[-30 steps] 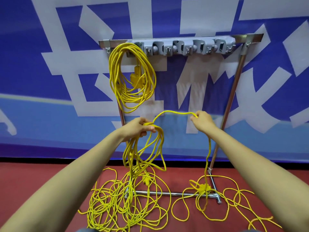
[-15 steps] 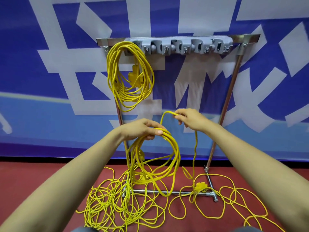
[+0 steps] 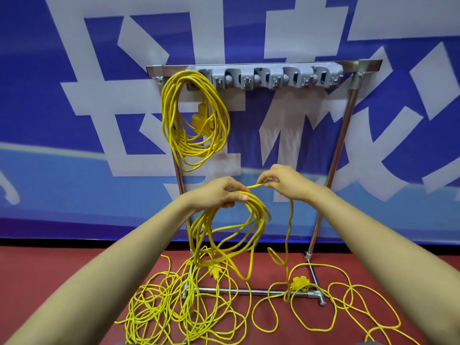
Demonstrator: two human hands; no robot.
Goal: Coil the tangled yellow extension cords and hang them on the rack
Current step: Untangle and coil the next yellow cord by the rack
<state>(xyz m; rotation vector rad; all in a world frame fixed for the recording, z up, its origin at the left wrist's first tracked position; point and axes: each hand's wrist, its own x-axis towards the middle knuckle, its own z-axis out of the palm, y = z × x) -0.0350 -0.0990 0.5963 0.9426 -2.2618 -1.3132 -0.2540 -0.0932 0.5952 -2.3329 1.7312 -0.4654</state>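
both hands work in front of the rack [image 3: 361, 63]. the left hand [image 3: 219, 192] is curled round the top of a half-made coil [image 3: 261, 209] of yellow cord, whose loops hang below it toward the floor. the right hand [image 3: 283, 183] pinches the next stretch of the same cord just beside it, and a short run of cord bridges the two.

from the right hand the cord drops to the red floor [image 3: 62, 270], near a yellow plug [image 3: 298, 282] that lies against the rack's base bar [image 3: 236, 291]. loose loops [image 3: 346, 305] spread to the right of the plug, over the rack's foot. a dense tangle [image 3: 169, 312] of yellow cord lies on the floor at lower left, across the base bar, and the held coil's lower strands run down into it.

one hung coil [image 3: 174, 115] dangles from the left end of the grey hook strip [image 3: 273, 77] on the top rail, a plug showing among its loops. a blue and white banner [image 3: 74, 170] stands behind the rack.
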